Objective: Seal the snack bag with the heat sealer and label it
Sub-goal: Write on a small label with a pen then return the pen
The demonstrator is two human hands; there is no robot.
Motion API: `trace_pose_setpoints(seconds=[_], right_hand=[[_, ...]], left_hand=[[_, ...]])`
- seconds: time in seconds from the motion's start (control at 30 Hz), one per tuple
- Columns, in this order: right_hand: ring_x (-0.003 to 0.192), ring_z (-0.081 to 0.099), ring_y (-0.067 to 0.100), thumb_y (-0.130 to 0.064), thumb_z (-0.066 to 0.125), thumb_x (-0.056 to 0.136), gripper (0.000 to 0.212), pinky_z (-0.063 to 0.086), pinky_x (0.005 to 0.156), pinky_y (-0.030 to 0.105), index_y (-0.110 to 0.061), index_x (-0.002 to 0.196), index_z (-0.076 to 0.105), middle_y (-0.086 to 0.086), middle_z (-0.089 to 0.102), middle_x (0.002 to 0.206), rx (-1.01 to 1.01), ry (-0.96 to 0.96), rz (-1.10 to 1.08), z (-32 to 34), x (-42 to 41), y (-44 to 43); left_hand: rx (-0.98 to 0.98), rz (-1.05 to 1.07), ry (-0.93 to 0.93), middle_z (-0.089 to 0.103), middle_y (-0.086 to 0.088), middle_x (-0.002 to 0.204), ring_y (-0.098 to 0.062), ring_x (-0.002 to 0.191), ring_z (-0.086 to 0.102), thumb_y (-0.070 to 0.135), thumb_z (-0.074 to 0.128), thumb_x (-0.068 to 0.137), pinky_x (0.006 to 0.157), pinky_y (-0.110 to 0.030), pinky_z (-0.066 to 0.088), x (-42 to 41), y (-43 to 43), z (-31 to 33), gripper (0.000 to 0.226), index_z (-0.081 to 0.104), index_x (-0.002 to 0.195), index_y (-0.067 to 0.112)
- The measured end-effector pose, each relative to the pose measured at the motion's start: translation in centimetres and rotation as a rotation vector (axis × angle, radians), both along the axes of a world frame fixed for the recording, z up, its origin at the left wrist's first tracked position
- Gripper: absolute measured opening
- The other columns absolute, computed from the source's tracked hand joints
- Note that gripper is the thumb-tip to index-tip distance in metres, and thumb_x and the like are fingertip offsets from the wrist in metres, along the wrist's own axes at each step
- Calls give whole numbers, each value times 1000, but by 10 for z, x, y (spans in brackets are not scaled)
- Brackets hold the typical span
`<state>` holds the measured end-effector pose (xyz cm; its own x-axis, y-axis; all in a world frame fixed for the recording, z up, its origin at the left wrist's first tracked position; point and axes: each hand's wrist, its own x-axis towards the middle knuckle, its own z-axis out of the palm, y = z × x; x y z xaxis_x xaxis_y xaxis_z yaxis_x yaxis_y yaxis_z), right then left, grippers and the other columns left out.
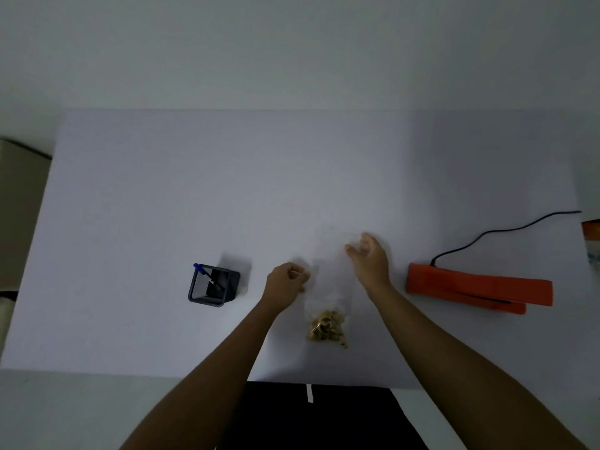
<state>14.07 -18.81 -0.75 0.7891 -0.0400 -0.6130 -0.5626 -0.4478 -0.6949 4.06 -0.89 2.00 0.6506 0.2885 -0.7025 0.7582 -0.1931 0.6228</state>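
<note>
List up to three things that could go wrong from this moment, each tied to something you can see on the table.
1. The snack bag looks unsealed and lies flat, so snacks could slide toward its mouth.
2. The clear film is hard to see; the left hand and right hand might leave wrinkles.
3. Reaching for the orange heat sealer could snag its cord.

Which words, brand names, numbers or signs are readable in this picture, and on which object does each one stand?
None can be read.
Orange heat sealer: no print visible.
Clear snack bag: no label or print visible.
Mesh pen holder and blue pen: too small to show any.
</note>
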Motion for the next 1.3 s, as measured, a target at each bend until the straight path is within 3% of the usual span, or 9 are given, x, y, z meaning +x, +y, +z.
trace_pose_setpoints(seconds=[0.13,0.3,0.47,0.6,0.7,0.93,1.07,1.2,1.3], right_hand=[[113,57,15,-19,73,87,43,46,100,30,-15,127,58,2,60,127,-28,-248,-36,24,-12,19],[73,61,1,-20,72,88,8,46,68,9,-15,94,72,-3,71,88,106,-299,181,60,-43,77],[64,60,3,-22,71,89,13,49,64,15,-10,88,77,-2,71,76,100,-286,492,76,-90,162],[66,65,17,-19,67,89,17,55,63,30,-7,90,78,7,73,80,-62,-237,682,71,-120,226],[74,69,26,-18,62,92,20,53,64,28,-7,96,78,12,73,89,-227,-203,707,60,-129,253],[75,69,28,-17,64,90,18,55,66,32,-2,85,73,16,72,85,-356,-131,664,43,-140,278],[56,53,14,-19,63,92,26,38,54,26,-10,67,62,1,58,61,-209,-232,612,54,-144,269],[69,59,16,-26,66,93,16,47,66,24,-12,86,73,5,67,79,29,-344,245,84,-150,250],[76,62,16,-31,63,96,18,50,71,31,-16,92,73,15,71,87,193,-243,4,108,-150,232]], left_hand=[[80,-7,-165,72,-2,84,-16,69,71,26,64,92,55,-10,45,-1,26,27,15,67,95,12],[159,98,-343,70,3,78,-13,64,66,21,62,92,59,-22,55,-35,91,60,9,69,89,19],[335,124,-338,69,5,78,-9,66,63,20,63,91,56,-17,48,-77,175,65,6,68,88,21],[339,-110,-185,69,2,81,-9,68,61,34,63,92,57,-19,44,-97,224,41,17,69,94,19],[305,-283,-151,71,2,89,-12,76,63,38,59,94,66,-22,47,-102,228,28,22,71,101,20],[364,-533,-151,70,-4,77,-17,65,62,29,52,97,62,-30,51,-106,226,22,29,71,84,10],[366,-510,-148,57,-3,61,-15,53,51,21,51,97,56,-32,48,-105,222,22,33,58,68,6],[316,-397,-191,66,-12,62,-25,54,64,16,53,95,57,-41,58,-104,235,21,33,62,68,0],[333,-313,-207,67,-15,62,-30,55,66,15,52,96,54,-46,58,-104,255,20,35,63,68,-5]])
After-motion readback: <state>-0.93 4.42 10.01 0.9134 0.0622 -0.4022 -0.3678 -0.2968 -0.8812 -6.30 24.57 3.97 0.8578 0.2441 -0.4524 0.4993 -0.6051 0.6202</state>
